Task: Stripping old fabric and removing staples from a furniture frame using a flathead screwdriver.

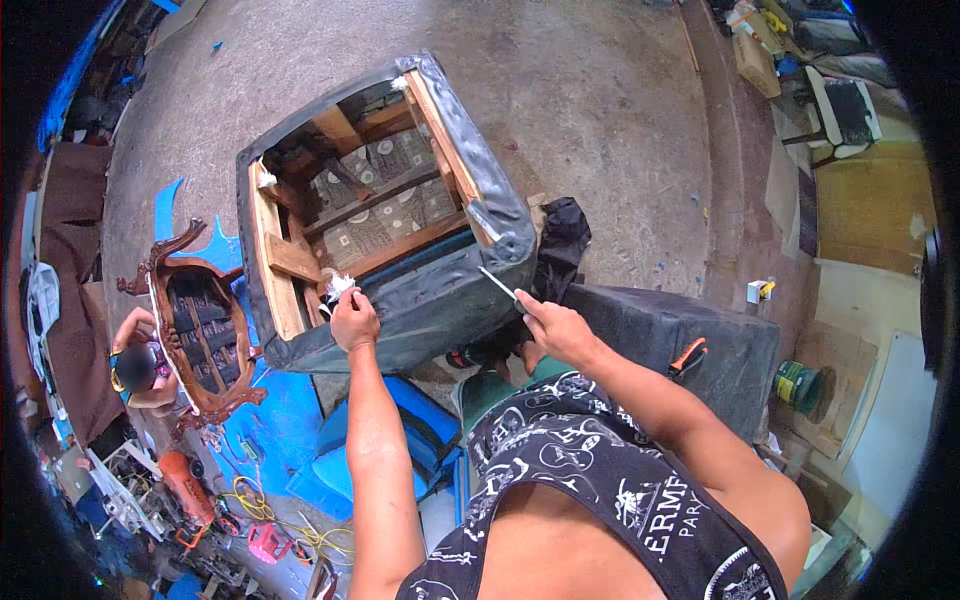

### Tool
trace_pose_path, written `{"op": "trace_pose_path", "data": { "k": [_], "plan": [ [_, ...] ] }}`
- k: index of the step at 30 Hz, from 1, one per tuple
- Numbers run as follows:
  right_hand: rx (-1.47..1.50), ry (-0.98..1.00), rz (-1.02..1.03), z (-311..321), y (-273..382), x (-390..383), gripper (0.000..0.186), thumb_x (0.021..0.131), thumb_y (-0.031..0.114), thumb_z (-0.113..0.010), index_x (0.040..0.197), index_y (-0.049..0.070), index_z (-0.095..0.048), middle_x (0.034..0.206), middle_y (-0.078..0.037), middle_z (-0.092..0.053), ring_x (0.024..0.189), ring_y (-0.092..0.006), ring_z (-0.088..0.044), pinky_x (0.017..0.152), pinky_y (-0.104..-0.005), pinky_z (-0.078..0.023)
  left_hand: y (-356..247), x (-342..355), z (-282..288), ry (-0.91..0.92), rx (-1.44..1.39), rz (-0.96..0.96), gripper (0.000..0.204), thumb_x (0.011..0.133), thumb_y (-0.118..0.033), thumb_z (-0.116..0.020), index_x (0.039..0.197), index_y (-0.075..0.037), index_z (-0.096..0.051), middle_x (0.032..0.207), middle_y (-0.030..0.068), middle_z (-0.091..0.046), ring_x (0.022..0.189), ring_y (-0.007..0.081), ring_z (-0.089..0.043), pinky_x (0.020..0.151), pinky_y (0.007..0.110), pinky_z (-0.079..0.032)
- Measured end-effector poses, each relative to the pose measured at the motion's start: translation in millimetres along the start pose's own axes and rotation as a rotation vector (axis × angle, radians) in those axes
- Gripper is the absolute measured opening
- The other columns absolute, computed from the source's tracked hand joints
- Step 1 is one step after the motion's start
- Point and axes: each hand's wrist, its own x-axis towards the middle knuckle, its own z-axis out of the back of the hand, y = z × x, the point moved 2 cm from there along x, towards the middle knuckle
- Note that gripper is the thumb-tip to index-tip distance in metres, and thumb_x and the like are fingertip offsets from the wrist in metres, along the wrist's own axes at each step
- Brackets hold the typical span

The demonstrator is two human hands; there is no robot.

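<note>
Black cover (440, 295) wraps the seat's (385, 195) sides; its rails (436, 122) are bare, evidently unfinished. Left hand (354, 320) pinches a white tuft (341, 285); right hand (552, 326) grips a thin tool (498, 283). The seat sits above bare floor (610, 150), support hidden. Near the floor's left edge, a co-worker (135, 325) holds a carved chair (208, 328).

**Room ahead, obstacles at both sides**

Beyond the black padded frame (430, 312), you can pass over the concrete floor (600, 130). You can also reach into its opening, but wooden bars (410, 246) cross there. Right of your right hand (558, 328), a black block (680, 330) obstructs; farther left, a carved wooden frame (238, 400).
</note>
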Motion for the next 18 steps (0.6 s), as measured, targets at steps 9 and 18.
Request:
{"op": "trace_pose_path", "data": {
  "k": [9, 18],
  "plan": [
    [-0.199, 0.193, -0.093, 26, 25, 15, 0.05, 0.099, 0.021, -0.049, 0.148, 0.013, -0.043, 0.082, -0.02, -0.07, 0.077, -0.0396, -0.07, 0.074, -0.0513, -0.056, -9, 2, 5, 0.027, -0.006, 0.008, 0.022, 0.088, -0.029, -0.058, 0.098, -0.015, -0.073, 0.079, 0.0145, -0.07, 0.079, 0.0366, -0.067, 0.073, 0.049, -0.052],
    [0.297, -0.536, -0.004, -107, 11, 18, 0.055, 0.101, 0.02, -0.056, 0.152, 0.025, -0.039, 0.106, -0.022, -0.067, 0.095, -0.0412, -0.067, 0.083, -0.0416, -0.053, -11, 2, 8, 0.074, -0.027, -0.036, 0.02, 0.089, -0.029, -0.057, 0.095, -0.016, -0.072, 0.081, 0.013, -0.071, 0.079, 0.036, -0.067, 0.073, 0.049, -0.052]
  ]
}}
